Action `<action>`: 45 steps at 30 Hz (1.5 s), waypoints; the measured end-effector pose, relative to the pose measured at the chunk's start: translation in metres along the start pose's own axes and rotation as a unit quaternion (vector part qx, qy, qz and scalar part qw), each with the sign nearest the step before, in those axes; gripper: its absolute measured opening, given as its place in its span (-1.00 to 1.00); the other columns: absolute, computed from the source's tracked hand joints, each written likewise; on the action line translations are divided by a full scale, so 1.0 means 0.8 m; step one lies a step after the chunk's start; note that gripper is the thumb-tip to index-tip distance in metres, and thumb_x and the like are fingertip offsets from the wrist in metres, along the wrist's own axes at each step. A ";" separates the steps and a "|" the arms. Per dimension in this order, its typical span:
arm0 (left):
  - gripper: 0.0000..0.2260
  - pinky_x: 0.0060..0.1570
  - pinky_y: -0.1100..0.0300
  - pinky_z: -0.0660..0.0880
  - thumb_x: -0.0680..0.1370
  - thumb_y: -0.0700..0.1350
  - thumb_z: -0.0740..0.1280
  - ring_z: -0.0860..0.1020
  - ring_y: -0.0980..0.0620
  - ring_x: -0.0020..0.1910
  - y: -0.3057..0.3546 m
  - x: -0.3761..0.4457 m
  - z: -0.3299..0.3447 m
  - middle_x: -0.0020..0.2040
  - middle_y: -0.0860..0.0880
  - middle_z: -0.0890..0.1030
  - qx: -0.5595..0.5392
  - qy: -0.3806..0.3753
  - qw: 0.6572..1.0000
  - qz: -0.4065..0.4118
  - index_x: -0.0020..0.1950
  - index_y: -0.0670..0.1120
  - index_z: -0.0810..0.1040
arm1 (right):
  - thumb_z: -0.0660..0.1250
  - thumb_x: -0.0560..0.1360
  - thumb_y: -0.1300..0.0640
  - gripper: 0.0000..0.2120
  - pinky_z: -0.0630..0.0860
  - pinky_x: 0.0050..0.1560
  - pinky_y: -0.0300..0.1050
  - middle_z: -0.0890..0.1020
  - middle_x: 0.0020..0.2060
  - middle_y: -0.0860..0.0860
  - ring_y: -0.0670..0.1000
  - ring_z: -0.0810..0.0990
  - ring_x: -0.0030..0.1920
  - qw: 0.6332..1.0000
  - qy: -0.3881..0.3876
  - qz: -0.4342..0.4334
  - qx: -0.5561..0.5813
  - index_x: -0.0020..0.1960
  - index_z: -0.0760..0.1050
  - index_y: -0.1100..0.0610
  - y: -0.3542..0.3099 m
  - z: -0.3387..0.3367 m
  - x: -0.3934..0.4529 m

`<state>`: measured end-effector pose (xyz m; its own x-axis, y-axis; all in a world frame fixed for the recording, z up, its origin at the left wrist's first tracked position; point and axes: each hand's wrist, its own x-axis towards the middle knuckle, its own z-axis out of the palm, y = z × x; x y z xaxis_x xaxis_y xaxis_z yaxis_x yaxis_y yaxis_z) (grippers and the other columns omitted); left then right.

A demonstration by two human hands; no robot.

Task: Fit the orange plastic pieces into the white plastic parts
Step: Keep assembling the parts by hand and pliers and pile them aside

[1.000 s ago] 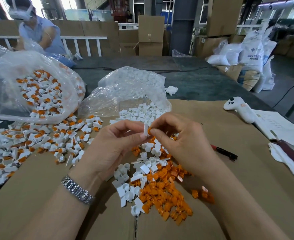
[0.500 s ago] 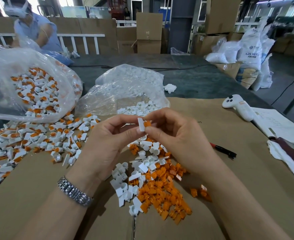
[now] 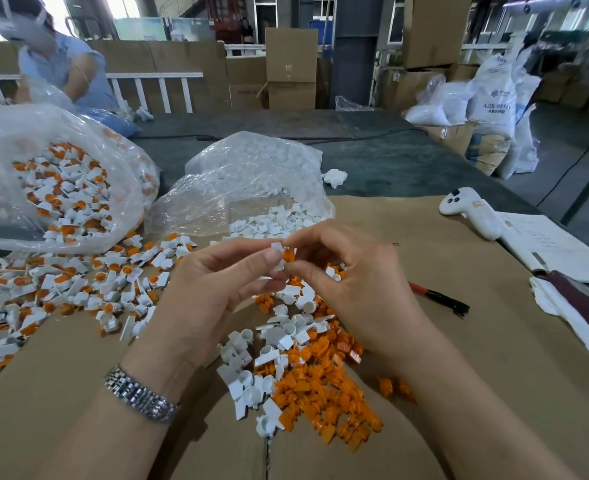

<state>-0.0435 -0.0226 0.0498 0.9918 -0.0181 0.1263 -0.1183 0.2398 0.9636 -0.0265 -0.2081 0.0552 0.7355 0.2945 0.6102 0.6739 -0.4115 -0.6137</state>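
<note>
Two hands pinching: left hand (image 3: 213, 292) white part (image 3: 278, 258), right hand (image 3: 359, 289) orange piece (image 3: 289, 254).

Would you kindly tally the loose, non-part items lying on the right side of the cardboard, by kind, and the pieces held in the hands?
White handheld controller: 1
Red and black pen: 1
Sheet of paper: 1
White part pinched in the left hand: 1
Orange piece pinched in the right hand: 1
Total: 5

One wide-angle camera on my head looks forward and down, close over my left hand (image 3: 213, 292) and right hand (image 3: 355, 289), the brown cardboard work surface (image 3: 424, 427) stretching beyond my grip.
</note>
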 end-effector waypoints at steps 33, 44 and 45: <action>-0.80 -0.35 0.28 0.61 0.31 -0.18 0.60 0.70 -0.03 -0.24 -0.011 0.012 -0.008 -0.11 -0.16 0.73 -0.089 0.075 0.990 -0.081 -0.10 -0.15 0.73 | 0.29 0.60 0.02 -0.89 0.36 -0.39 -0.17 0.58 -0.25 0.01 -0.04 0.54 -0.32 0.907 -0.114 0.319 -0.251 -0.04 0.49 0.04 0.046 -0.058 0.011; -0.89 -0.31 0.31 0.57 0.39 -0.15 0.55 0.67 0.04 -0.24 -0.010 0.010 -0.005 -0.15 -0.10 0.70 -0.083 0.074 0.993 -0.038 -0.11 -0.12 0.73 | 0.21 0.67 0.02 -0.75 0.34 -0.44 -0.30 0.44 -0.37 -0.05 -0.17 0.37 -0.46 0.925 -0.308 0.208 -0.078 -0.16 0.41 0.08 -0.024 -0.042 0.018; -0.88 -0.31 0.31 0.57 0.39 -0.15 0.55 0.67 0.04 -0.25 -0.010 0.010 -0.004 -0.17 -0.10 0.70 -0.081 0.076 0.993 -0.035 -0.11 -0.13 0.72 | 0.20 0.67 0.02 -0.75 0.34 -0.44 -0.30 0.43 -0.37 -0.05 -0.17 0.36 -0.46 0.925 -0.310 0.204 -0.082 -0.16 0.40 0.07 -0.027 -0.040 0.019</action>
<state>-0.0344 -0.0214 0.0423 0.9946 0.1034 0.0112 -0.0516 0.3972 0.9163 -0.0320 -0.2223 0.0934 0.8596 0.5029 -0.0901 0.3499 -0.7079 -0.6135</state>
